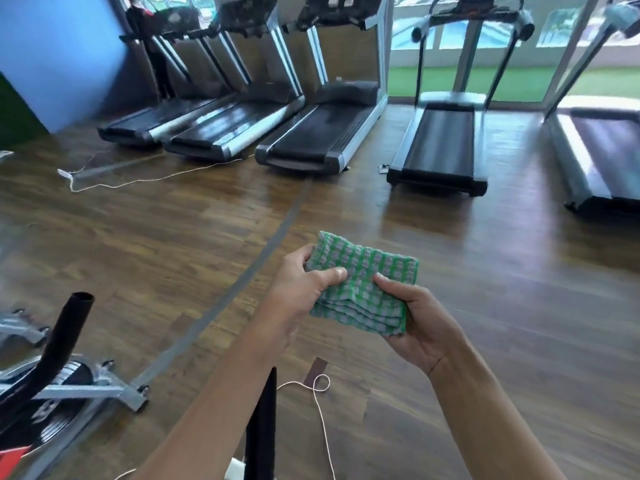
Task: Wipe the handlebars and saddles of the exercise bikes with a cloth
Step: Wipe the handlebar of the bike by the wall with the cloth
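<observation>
Your two hands hold a folded green-and-grey checked cloth (pixel 360 282) in the lower centre of the frame, above the wood floor (pixel 485 271). Your left hand (pixel 298 292) pinches the cloth's left edge, thumb on top, fingers curled under. Your right hand (pixel 415 320) grips its lower right corner, thumb pressed on the upper face, the stacked folds showing along the near edge. Both grips are closed on the cloth.

Lower left of the frame: part of an exercise bike (pixel 52 382), with a black handlebar tube (pixel 65 337) angled upward and a grey base foot on the floor. A black post (pixel 261 427) stands at bottom centre, partly behind your left forearm. A white cord (pixel 320 403) loops on the floor just right of it.

Upper frame: a row of treadmills (pixel 311 136) before windows, somewhat blurred.
</observation>
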Motion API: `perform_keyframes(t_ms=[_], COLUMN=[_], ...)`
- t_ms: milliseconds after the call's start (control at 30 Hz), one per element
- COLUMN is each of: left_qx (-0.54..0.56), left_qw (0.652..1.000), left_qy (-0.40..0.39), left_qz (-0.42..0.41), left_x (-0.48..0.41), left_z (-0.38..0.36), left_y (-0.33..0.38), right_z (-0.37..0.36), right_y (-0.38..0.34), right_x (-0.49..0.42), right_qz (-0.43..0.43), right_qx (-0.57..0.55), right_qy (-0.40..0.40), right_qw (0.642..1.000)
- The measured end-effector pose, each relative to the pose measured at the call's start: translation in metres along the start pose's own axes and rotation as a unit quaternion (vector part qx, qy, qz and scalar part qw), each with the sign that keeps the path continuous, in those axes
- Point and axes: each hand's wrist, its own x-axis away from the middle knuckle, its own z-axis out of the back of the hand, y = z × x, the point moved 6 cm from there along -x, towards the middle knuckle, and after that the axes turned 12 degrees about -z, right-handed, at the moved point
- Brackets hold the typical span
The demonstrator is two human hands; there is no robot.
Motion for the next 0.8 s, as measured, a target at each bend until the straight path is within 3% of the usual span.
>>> perform_keyframes(t_ms=[200,367,567,733,800], left_qx=[-0.199,-0.328,-0.201,-0.196,-0.138], left_qw=[0.978,0.928,0.932,0.832,0.818], left_qy=[0.064,0.176,0.302,0.518,0.558], left_qz=[0.011,0.004,0.017,0.009,0.035], left_x=[-0.075,-0.114,-0.105,-0.037,-0.008], left_z=[0.026,0.035,0.062,0.131,0.147], left_y=[-0.026,-0.014,0.005,0.012,0.008], right_z=[0.01,-0.028,-0.087,-0.13,-0.149], right_y=[-0.034,-0.056,-0.041,0.009,0.032], right_x=[-0.099,-0.159,-0.193,-0.201,-0.192], right_qz=[-0.087,-0.195,-0.287,-0.332,-0.345], right_qx=[0.036,0.123,0.198,0.305,0.33], right_qy=[0.033,-0.044,-0.13,-0.171,-0.19], right_qw=[0.995,0.972,0.928,0.876,0.858])
